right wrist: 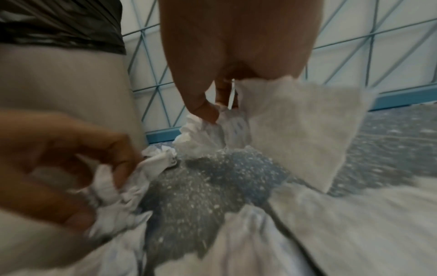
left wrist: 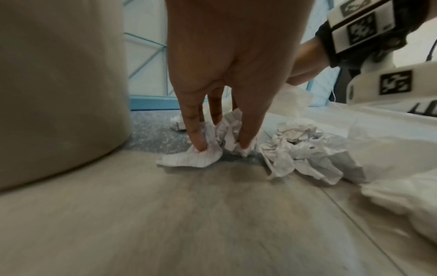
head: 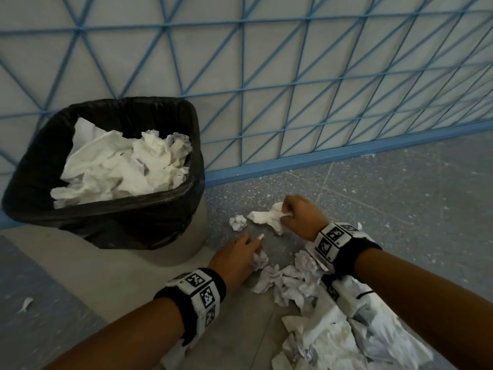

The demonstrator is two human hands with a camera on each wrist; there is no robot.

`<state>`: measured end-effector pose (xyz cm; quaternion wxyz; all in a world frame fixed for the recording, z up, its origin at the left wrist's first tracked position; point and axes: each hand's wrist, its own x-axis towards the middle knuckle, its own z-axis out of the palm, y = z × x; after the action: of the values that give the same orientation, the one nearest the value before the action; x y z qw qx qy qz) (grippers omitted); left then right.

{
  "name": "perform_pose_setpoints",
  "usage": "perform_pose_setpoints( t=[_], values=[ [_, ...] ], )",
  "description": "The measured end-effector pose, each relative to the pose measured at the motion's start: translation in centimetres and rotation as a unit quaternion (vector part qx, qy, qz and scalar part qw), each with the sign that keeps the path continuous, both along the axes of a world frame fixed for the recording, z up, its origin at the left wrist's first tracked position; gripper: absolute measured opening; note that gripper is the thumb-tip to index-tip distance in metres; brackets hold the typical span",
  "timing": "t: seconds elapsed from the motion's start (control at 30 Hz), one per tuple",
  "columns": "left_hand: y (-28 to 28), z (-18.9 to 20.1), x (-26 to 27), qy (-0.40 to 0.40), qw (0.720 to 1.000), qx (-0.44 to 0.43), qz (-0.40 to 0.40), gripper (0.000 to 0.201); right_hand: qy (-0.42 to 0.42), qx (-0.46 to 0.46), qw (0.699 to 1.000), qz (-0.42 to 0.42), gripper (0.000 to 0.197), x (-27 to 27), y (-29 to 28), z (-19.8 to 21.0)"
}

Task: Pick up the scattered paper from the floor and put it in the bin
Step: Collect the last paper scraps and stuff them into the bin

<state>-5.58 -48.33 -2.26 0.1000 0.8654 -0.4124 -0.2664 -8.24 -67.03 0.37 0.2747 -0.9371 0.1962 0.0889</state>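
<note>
Left hand [head: 234, 259] pinches lined paper [left wrist: 196, 158]; right hand [head: 300, 216] grips tissue [head: 266, 217].

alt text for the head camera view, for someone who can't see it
Two bare hands reach to the floor: the right hand grips a white crumpled paper, the left hand pinches a smaller scrap. A black-lined bin, full of paper, stands left; more crumpled paper lies nearby.

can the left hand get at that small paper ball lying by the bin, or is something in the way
Probably yes. The small paper ball lies on bare floor just beyond the left hand, nothing between them. But that hand already pinches a lined scrap, so its grip is taken.
</note>
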Motion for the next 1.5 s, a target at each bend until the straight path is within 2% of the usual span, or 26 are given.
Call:
perform_pose_setpoints(
  t=[0.03, 0.1, 0.17, 0.27, 0.4, 0.47, 0.6, 0.7, 0.77, 0.87, 1.0, 1.07, 1.13, 1.2, 1.27, 1.33, 1.37, 1.5],
  values=[
    [0.7, 0.1, -0.3, 0.012, 1.0, -0.009, 0.014, 0.033, -0.005, 0.015, 1.0, 0.011, 0.029, 0.5, 0.3, 0.2],
    [2.0, 0.4, -0.9, 0.025, 0.999, -0.017, 0.029, 0.029, 0.027, 0.033, 0.996, 0.073, 0.058, 1.2, 1.5, 0.4],
    [3.1, 0.6, -1.5, 0.024, 0.999, 0.002, 0.024, 0.031, 0.084, -0.011, 0.984, 0.159, 0.077, 1.8, 3.1, 0.3],
    [4.7, 0.7, -2.3, 0.024, 0.999, 0.011, 0.028, 0.032, 0.124, -0.072, 0.958, 0.248, 0.084, 2.9, 5.6, -0.3],
    [6.4, 0.8, -3.0, 0.029, 0.998, -0.003, 0.052, 0.055, 0.197, -0.113, 0.935, 0.272, 0.09, 3.7, 8.3, -2.0],
    [6.3, 1.3, -3.2, 0.015, 0.999, 0.005, 0.034, 0.061, 0.194, -0.124, 0.936, 0.267, 0.082, 3.7, 8.9, -2.3],
    [5.0, 2.1, -3.8, -0.033, 0.997, 0.022, -0.067, 0.055, 0.163, -0.163, 0.936, 0.266, 0.052, 3.4, 8.4, -2.4],
    [3.8, 2.1, -3.9, -0.025, 0.993, 0.032, -0.109, 0.053, 0.171, -0.159, 0.931, 0.282, 0.044, 2.9, 7.4, -2.3],
    [2.7, 1.6, -3.7, -0.027, 0.991, 0.044, -0.127, 0.058, 0.152, -0.129, 0.947, 0.252, 0.039, 2.6, 6.2, -1.8],
    [1.6, 0.8, -3.6, -0.031, 0.98, 0.105, -0.166, 0.06, 0.101, -0.09, 0.976, 0.169, 0.032, 1.9, 3.7, -0.8],
    [1.3, -0.5, -4.5, -0.026, 0.984, 0.099, -0.148, 0.055, 0.067, -0.086, 0.986, 0.122, 0.029, -0.4, 0.8, -0.3],
    [1.5, -1.0, -4.8, -0.048, 0.985, 0.087, -0.142, 0.055, 0.061, -0.075, 0.986, 0.139, 0.029, -1.1, 0.7, -0.4],
    [2.0, -1.6, -4.9, -0.091, 0.988, 0.021, -0.119, 0.048, 0.053, -0.074, 0.979, 0.184, 0.029, -0.4, 1.8, -0.1],
    [2.9, -1.5, -4.8, -0.084, 0.988, 0.058, -0.117, 0.038, 0.033, -0.074, 0.968, 0.238, 0.029, 1.2, 4.1, 0.3],
    [4.2, -2.3, -4.4, -0.106, 0.989, 0.039, -0.093, 0.029, 0.028, -0.072, 0.956, 0.284, 0.028, 2.8, 7.3, 0.2],
    [5.5, -1.0, -4.3, -0.113, 0.989, 0.008, -0.091, 0.027, 0.062, -0.075, 0.943, 0.318, 0.028, 3.9, 10.5, -0.6],
    [6.1, -0.8, -4.0, -0.082, 0.993, -0.017, -0.083, 0.03, 0.087, -0.081, 0.936, 0.331, 0.03, 4.2, 11.7, -1.2],
    [8.7, -0.2, -3.7, -0.017, 0.998, 0.044, -0.049, 0.039, 0.129, -0.109, 0.917, 0.361, 0.028, 4.6, 13.4, -3.0]
  ],
)
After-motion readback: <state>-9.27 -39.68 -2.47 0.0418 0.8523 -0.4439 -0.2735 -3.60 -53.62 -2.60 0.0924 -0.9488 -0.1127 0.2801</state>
